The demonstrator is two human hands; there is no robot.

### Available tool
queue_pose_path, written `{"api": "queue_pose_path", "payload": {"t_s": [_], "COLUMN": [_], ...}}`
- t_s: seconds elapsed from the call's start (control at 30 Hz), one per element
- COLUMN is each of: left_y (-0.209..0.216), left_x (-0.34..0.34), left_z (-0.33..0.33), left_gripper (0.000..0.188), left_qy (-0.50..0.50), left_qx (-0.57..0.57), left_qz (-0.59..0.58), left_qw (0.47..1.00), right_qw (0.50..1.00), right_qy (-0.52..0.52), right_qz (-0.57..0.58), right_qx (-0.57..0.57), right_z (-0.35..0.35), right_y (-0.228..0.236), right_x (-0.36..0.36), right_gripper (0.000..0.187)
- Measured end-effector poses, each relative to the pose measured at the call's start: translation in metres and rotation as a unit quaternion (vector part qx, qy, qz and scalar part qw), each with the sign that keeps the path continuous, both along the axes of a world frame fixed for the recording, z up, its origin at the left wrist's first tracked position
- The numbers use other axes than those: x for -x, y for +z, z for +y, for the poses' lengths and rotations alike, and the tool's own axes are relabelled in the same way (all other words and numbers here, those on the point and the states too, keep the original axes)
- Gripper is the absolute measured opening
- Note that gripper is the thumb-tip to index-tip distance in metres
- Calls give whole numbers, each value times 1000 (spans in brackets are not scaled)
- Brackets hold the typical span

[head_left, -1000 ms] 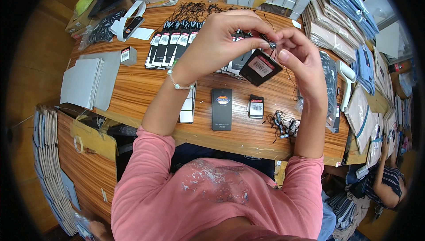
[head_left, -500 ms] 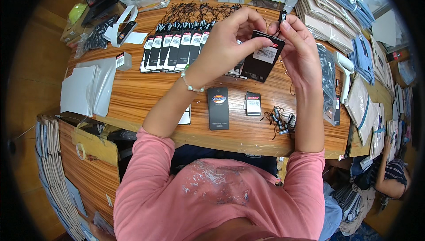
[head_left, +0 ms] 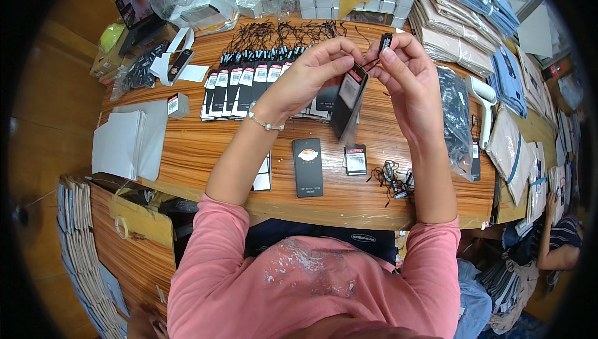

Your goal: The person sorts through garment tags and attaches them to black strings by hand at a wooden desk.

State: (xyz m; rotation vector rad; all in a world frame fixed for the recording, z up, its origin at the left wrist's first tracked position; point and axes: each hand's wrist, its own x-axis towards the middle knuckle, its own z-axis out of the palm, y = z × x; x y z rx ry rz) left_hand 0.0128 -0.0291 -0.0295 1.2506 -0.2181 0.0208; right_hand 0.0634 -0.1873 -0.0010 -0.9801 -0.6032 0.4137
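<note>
My left hand [head_left: 321, 68] pinches the top of a black hang tag [head_left: 349, 103] that carries a white barcode label. The tag hangs tilted, nearly edge-on, its lower end blurred. In my right hand [head_left: 408, 71], thumb and fingers hold the black plastic seal [head_left: 385, 42] of a thin black string, which runs across to the tag's top. Below my hands, a single black tag [head_left: 308, 180] lies on the table beside a small stack of barcode cards [head_left: 355, 162]. A loose heap of black string seals [head_left: 391, 182] sits near my right forearm.
Rows of strung tags [head_left: 246, 86] lie behind my left hand. White paper sheets [head_left: 118, 143] and a small grey box [head_left: 178, 105] are at left. At right are a plastic bag [head_left: 455, 121], a white-handled tool [head_left: 483, 99] and folded garments [head_left: 458, 43]. Another person's arm [head_left: 548, 239] shows far right.
The tag has swung from facing me to nearly edge-on. My left hand has shifted left and my hands are slightly farther apart, with the string stretched between them. The whole view has moved a little.
</note>
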Motion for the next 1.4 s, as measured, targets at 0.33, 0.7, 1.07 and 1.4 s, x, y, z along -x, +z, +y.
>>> {"api": "queue_pose_path", "payload": {"t_s": [0.33, 0.7, 1.07, 1.4], "left_y": [14, -3, -18, -28], "left_x": [13, 10, 9, -5], "left_z": [-16, -32, -48, -30], "left_gripper": [57, 34, 43, 18], "left_qy": [-15, -8, -93, -100], "left_qx": [-155, -184, 73, 153], "left_qz": [-53, -97, -83, -2], "left_qw": [986, 978, 990, 983], "right_qw": [999, 998, 997, 998], "right_qy": [4, 13, 29, -11], "right_qz": [-28, 31, 19, 29], "right_qx": [-18, -50, -67, -54], "right_z": [-5, -11, -22, -22], "right_y": [0, -14, -5, -15], "right_x": [1, -17, -17, -32], "right_gripper": [13, 29, 28, 27]}}
